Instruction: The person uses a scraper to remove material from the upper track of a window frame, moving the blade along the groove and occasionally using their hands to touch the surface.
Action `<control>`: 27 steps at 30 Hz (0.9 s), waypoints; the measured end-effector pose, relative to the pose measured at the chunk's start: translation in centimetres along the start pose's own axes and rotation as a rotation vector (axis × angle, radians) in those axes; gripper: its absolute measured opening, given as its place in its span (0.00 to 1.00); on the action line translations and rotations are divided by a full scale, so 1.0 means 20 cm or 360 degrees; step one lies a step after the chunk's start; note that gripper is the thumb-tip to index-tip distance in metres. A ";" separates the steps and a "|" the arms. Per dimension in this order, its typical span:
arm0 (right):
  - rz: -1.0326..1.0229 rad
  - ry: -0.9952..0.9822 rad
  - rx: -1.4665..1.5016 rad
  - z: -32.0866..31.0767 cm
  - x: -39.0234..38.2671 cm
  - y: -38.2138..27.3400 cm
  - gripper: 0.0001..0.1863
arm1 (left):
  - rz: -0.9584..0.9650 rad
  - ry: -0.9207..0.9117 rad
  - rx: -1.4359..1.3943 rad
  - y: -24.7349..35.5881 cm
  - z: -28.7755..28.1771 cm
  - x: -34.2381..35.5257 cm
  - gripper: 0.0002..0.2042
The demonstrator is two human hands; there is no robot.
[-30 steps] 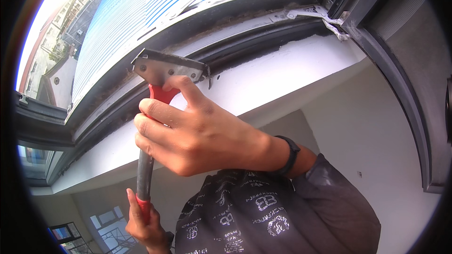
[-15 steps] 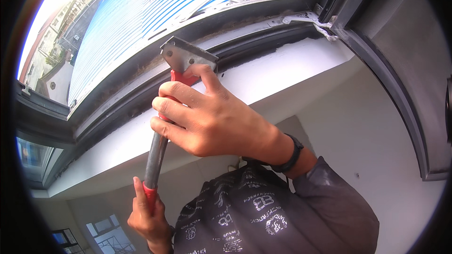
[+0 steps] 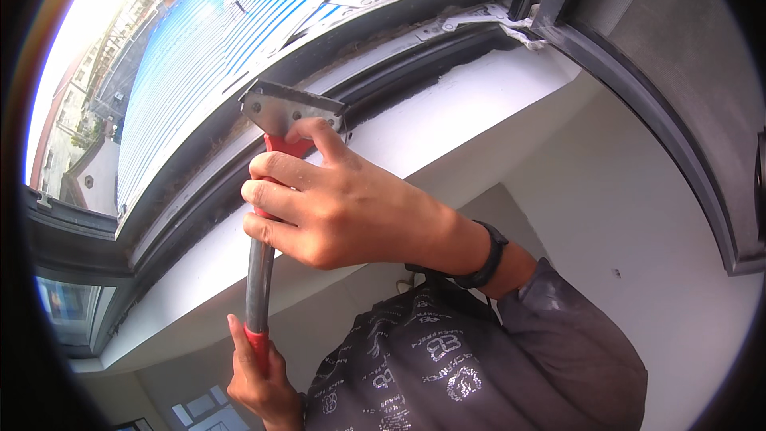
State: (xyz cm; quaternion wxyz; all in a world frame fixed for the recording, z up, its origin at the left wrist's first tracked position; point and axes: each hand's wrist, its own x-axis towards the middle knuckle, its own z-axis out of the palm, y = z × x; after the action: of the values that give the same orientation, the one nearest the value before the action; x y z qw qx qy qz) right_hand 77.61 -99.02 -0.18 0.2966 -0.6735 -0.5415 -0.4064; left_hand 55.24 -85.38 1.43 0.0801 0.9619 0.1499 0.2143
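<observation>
A long-handled scraper (image 3: 259, 283) has a grey metal tube, red plastic parts and a wide metal head (image 3: 279, 109). My right hand (image 3: 331, 203) is wrapped round its upper red part, the index finger bent against the metal head. Lower down, my left hand (image 3: 259, 383) grips the red end of the handle, with one finger or thumb pointing up along it. The head lies over the inner edge of the dark window frame (image 3: 179, 191), beside the white sill (image 3: 487, 104). Whether its blade edge touches the frame I cannot tell.
A metal hinge arm (image 3: 487, 20) sits in the frame's far corner. The open dark window panel (image 3: 662, 104) stands on the right. Beyond the opening lies a blue ribbed roof (image 3: 207, 40). A black wristband (image 3: 487, 255) circles my right wrist.
The view has shifted, moving the window frame left in the picture. The scraper and both hands have moved slightly nearer to me relative to the frame. Both grips are unchanged.
</observation>
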 end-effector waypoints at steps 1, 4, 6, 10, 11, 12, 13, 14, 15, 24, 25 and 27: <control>0.0001 -0.0003 0.0002 0.00 0.00 0.00 0.05 | 0.0003 0.0006 0.0014 0.00 0.00 0.00 0.26; 0.0017 0.0011 0.0027 0.01 0.00 0.00 0.05 | 0.0010 0.0010 0.0059 0.00 -0.01 0.00 0.26; 0.0032 0.0043 0.0047 0.01 0.00 0.00 0.05 | 0.0006 0.0002 0.0070 0.00 0.00 -0.01 0.26; 0.0087 0.0040 -0.0024 -0.05 -0.02 0.04 0.05 | 0.0148 0.0019 -0.0025 0.01 0.05 0.04 0.30; 0.0097 0.0008 -0.0070 -0.07 -0.03 0.06 0.06 | 0.0220 0.0042 -0.0076 0.01 0.07 0.06 0.32; 0.0102 0.0021 -0.0065 -0.09 -0.04 0.09 0.06 | 0.0235 0.0021 -0.0042 0.02 0.09 0.07 0.32; 0.0111 0.0037 -0.0067 -0.10 -0.04 0.10 0.06 | 0.0257 -0.0001 -0.0008 0.03 0.09 0.09 0.32; 0.0127 0.0055 -0.0069 -0.13 -0.06 0.12 0.06 | 0.0284 -0.0028 0.0029 0.04 0.09 0.10 0.32; 0.0155 0.0110 -0.0072 -0.12 -0.05 0.12 0.05 | 0.0245 -0.0035 0.0014 0.06 0.08 0.11 0.30; 0.0099 0.0035 -0.0203 -0.11 -0.06 0.09 0.04 | 0.0131 0.0000 0.0004 0.07 0.08 0.10 0.25; 0.0079 0.0079 -0.0156 -0.10 -0.04 0.08 0.04 | 0.0116 0.0028 -0.0017 0.05 0.07 0.09 0.24; 0.0043 0.0167 -0.0043 -0.07 0.00 0.05 0.05 | 0.0072 0.0059 -0.0075 0.03 0.06 0.07 0.24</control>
State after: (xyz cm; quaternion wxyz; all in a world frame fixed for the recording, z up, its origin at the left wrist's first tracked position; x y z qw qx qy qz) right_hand 78.28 -100.53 0.55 0.3210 -0.6624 -0.5106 -0.4443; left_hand 57.02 -85.61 1.03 0.0949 0.9587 0.1244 0.2374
